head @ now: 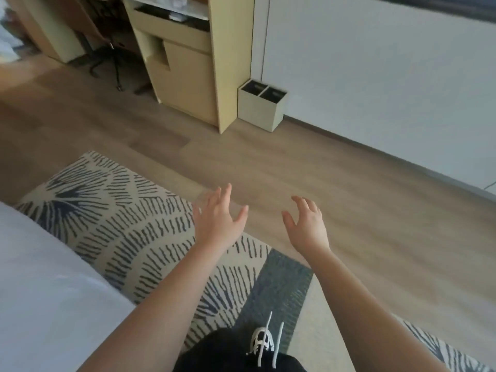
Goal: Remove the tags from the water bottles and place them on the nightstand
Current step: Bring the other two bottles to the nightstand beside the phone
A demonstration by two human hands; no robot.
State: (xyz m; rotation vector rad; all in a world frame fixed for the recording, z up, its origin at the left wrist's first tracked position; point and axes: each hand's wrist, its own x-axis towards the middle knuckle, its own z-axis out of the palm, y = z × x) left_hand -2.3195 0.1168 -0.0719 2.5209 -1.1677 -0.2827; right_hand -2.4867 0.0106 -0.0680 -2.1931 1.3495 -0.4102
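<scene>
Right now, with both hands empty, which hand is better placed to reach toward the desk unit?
Left, marginally. The left hand is open, held further forward and on the side of the desk unit. The right hand is also open but sits nearer the wall. No bottles are clearly visible.

I note both hands held out ahead over the floor (335, 170), left hand (217, 218) beside right hand (308, 226). A rug (120, 224) lies beneath my arms, a bed (40, 291) at my left. Ahead stands a cabinet (188, 63); a two-compartment bin (261, 107) sits right of it against the wall (375, 76).
</scene>
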